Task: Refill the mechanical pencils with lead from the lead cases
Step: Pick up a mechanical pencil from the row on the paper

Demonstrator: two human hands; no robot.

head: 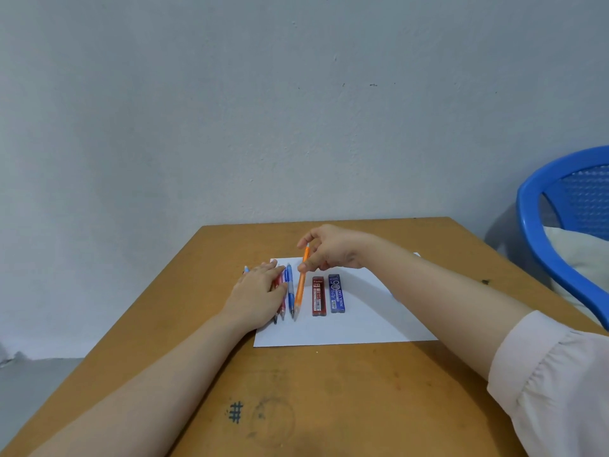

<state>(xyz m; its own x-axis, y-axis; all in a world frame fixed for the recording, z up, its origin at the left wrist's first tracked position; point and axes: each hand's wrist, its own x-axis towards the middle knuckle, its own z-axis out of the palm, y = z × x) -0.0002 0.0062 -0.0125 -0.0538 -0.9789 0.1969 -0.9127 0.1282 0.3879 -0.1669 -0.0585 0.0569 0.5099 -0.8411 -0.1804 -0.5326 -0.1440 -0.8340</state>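
A white sheet of paper (pixel 362 311) lies on the wooden table (pixel 329 390). On it, side by side, lie a red pencil (pixel 282 291), a blue pencil (pixel 290 288) and an orange pencil (pixel 301 285). My right hand (pixel 329 249) pinches the orange pencil's top end, its tip resting on the paper. My left hand (pixel 258 298) lies flat over the red pencil, fingers straight. The end of another pencil (pixel 246 269) peeks out past my left hand. A red lead case (pixel 318 296) and a blue lead case (pixel 336 293) lie right of the pencils.
A blue plastic chair (pixel 560 219) with a pale cushion stands at the table's right side. A grey wall runs behind the table's far edge. A dark hash mark (pixel 235 412) is drawn on the near tabletop.
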